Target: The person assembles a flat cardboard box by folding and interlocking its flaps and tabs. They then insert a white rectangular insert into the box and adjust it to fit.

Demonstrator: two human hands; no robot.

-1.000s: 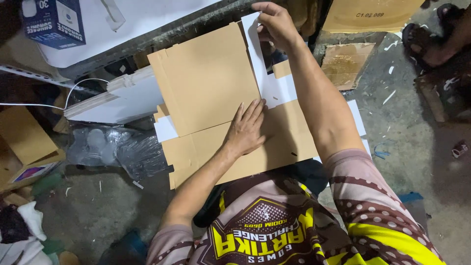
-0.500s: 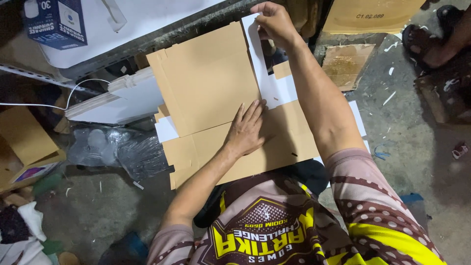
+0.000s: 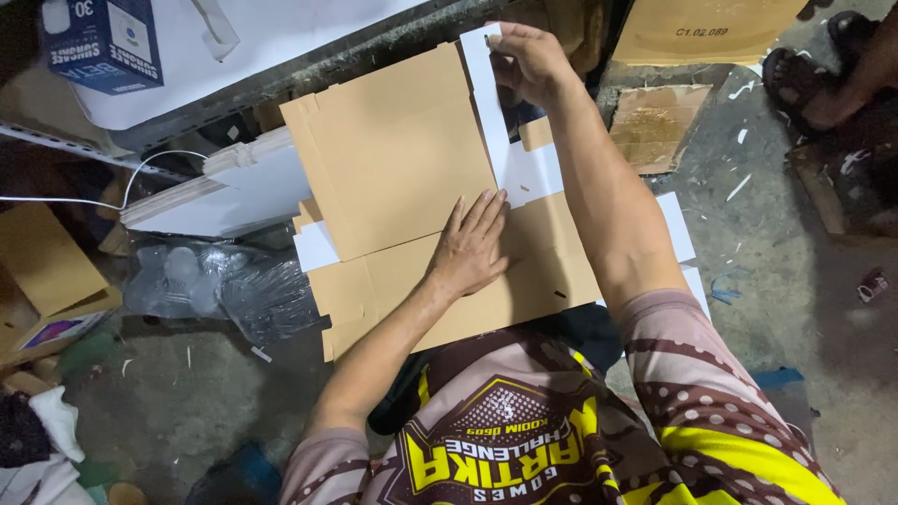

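Concrete floor [image 3: 795, 281] cluttered; left hand [image 3: 472, 248] lay flat, pinning the cardboard blank [image 3: 393, 159]; right hand [image 3: 528, 61] pinched its white flap [image 3: 486, 103]. Crease best kept pressed firmly.

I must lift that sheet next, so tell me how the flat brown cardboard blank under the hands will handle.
The cardboard blank looks thin and creased, so it will likely bend at its folds. Being a flat sheet, it is probably light. The left hand presses it flat while the right hand pinches its far flap, suggesting it springs up.

A blue carton [image 3: 103, 42], crumpled clear plastic [image 3: 220, 285] and a sandalled foot [image 3: 809, 79] lie around.
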